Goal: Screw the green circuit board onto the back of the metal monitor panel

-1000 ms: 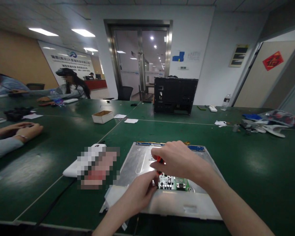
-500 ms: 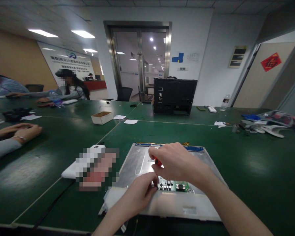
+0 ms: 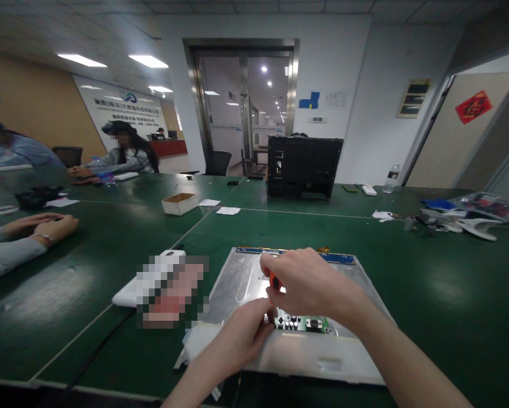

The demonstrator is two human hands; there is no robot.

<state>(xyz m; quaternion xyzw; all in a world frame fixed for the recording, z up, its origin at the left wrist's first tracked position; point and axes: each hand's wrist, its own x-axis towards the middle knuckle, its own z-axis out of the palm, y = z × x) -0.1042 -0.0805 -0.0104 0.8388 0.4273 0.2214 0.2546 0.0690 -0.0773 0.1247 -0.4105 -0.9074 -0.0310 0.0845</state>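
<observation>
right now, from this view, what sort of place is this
Probably an office used as a workroom: a large sign with lettering and a logo, glass double doors, and a green table bearing a metal panel with a circuit board.

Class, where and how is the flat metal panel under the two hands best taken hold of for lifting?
Probably by the left and right edges of the metal panel, one hand from each side: it is broad, thin and flat on the green table. A blue circuit strip lines the far edge, so avoid gripping there.
</observation>
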